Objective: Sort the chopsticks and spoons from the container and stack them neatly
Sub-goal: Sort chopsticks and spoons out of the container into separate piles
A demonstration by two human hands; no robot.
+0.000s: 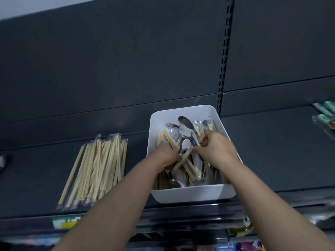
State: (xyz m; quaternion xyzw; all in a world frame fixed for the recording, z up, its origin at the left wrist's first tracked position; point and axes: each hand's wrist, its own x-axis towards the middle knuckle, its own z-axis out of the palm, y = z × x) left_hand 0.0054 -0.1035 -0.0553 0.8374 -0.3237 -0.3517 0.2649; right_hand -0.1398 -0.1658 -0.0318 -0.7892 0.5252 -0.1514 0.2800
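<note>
A white rectangular container (192, 195) stands on a dark shelf and holds mixed wrapped wooden chopsticks (188, 169) and metal spoons (184, 124). Both of my hands are inside it. My left hand (165, 156) grips a bundle of chopsticks that fans out above and below the fist. My right hand (215, 147) pinches spoon handles near the container's middle. To the left on the shelf lies a stack of wrapped chopsticks (97, 171), laid roughly parallel.
The dark shelf (272, 160) has a dark back panel and a slotted upright (223, 60). Green-handled packaged items (326, 115) lie at the far right. A price label (66, 221) sits on the shelf's front edge, with coloured goods below.
</note>
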